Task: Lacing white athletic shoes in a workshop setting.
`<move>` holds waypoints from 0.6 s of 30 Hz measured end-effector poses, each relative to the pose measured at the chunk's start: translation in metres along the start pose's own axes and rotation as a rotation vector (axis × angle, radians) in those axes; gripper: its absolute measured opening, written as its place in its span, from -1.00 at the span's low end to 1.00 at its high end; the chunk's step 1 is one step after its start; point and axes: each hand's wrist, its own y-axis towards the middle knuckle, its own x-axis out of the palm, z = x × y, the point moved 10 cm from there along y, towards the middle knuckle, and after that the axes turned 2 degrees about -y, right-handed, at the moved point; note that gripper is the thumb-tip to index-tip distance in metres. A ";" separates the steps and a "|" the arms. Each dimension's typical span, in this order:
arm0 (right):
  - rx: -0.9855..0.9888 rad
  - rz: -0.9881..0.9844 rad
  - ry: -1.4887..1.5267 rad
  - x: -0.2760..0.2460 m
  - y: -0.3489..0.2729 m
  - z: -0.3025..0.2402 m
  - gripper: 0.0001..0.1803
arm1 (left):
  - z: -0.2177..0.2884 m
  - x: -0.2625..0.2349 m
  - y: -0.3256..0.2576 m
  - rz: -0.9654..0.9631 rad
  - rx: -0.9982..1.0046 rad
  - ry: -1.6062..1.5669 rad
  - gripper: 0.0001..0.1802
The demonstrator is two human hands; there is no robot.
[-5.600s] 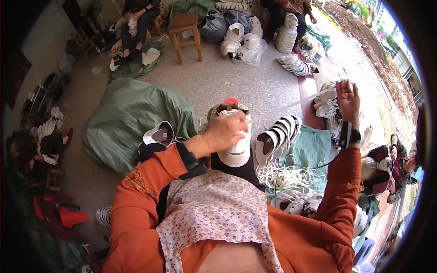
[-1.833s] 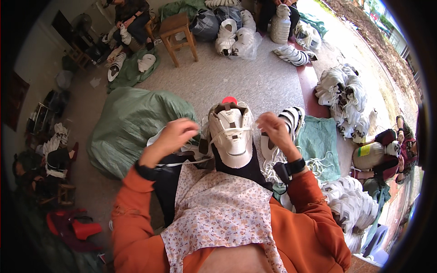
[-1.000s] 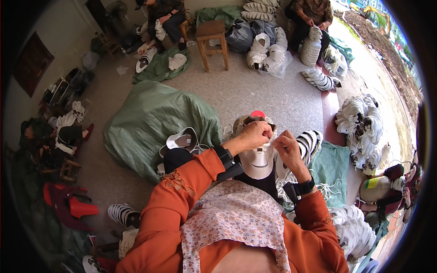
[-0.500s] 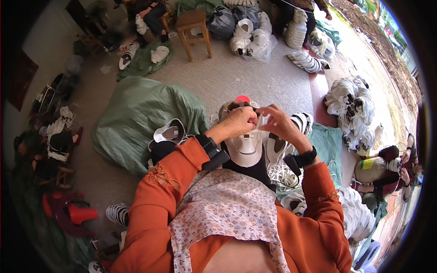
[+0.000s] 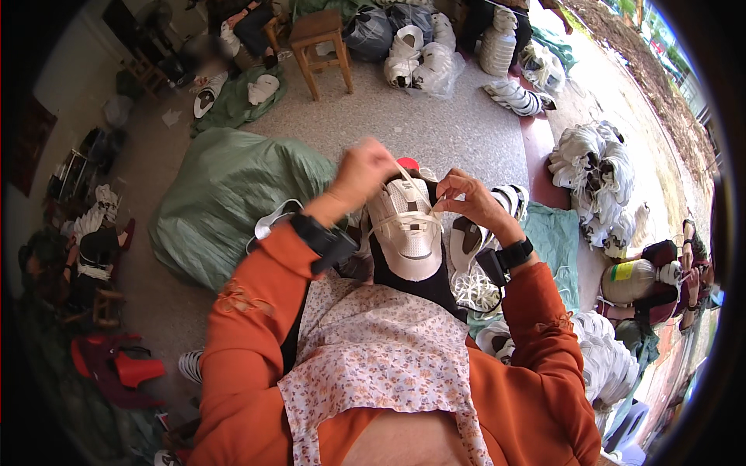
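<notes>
A white sneaker [image 5: 414, 260] with a perforated toe lies in front of me on black cloth, its toe toward me. Pale shoelace [image 5: 407, 174] runs across its upper and up from its tongue area. My left hand [image 5: 364, 172], somewhat blurred, is closed at the upper left of the shoe with the lace running from its fingers. On the other side, my right hand [image 5: 468, 198] pinches another stretch of lace between thumb and fingertip, close to the shoe's side. Something red [image 5: 408, 163] shows behind the shoe.
Left of me bulges a green sheet [image 5: 233, 202], a white shoe [image 5: 273, 220] at its edge. To the right are another shoe [image 5: 468, 237] and a heap of laces [image 5: 475, 289]. Bundled white shoes [image 5: 590, 179] lie farther right. A wooden stool [image 5: 317, 40] stands ahead; other people sit around.
My left hand has moved left and up, away from my right hand, drawing lace with it. More of the sneaker's upper now shows between them. The right hand has shifted slightly.
</notes>
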 end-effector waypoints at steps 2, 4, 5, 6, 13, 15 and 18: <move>0.015 0.007 0.009 0.001 -0.002 0.002 -0.78 | -0.034 -0.102 0.012 0.329 -0.113 0.248 -0.88; 0.018 0.022 0.010 0.001 -0.003 0.003 -0.78 | -0.042 -0.214 0.003 0.707 -0.090 0.472 -0.85; 0.015 0.027 0.012 0.002 -0.003 0.003 -0.78 | -0.053 -0.260 -0.011 0.822 -0.122 0.398 -0.89; -0.001 0.037 0.018 0.002 -0.002 0.002 -0.77 | -0.066 -0.298 -0.028 0.946 -0.186 0.330 -0.90; 0.058 0.092 0.154 0.000 -0.007 -0.002 -0.73 | -0.098 -0.230 -0.095 0.563 -0.406 0.182 -0.76; -0.021 0.153 -0.037 -0.004 -0.010 -0.018 -0.73 | -0.108 -0.156 -0.115 0.254 -0.625 -0.021 -0.76; -0.132 0.258 -0.274 -0.005 -0.008 -0.045 -0.78 | -0.103 -0.041 -0.155 -0.313 -0.939 -0.189 -0.61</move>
